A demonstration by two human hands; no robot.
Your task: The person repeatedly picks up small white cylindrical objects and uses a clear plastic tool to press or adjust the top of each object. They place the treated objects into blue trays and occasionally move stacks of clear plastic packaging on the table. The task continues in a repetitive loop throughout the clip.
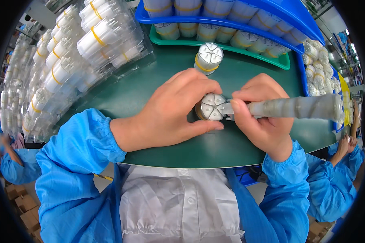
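My left hand point(166, 107) curls around a short white cylinder point(212, 107) standing on the green table, thumb and fingers on its side. Its round top is split into several wedges with small pale bumps. My right hand point(267, 111) pinches a clear pronged piece point(227, 108), whose tip meets the right edge of that top. A long, greyish translucent rod point(300, 107), wrapped as if in tape, sticks out to the right from the same hand. Whether rod and piece are joined is hidden by my fingers. Just beyond stands another segmented cylinder point(209, 57) with a yellow band.
Stacked clear plastic trays point(127, 60) of banded white cylinders fill the left side. A blue tray point(178, 19) and a green tray point(182, 41) of similar cylinders stand at the back. More white parts point(318, 71) lie at the right. Co-workers' blue sleeves point(332, 190) show at both sides.
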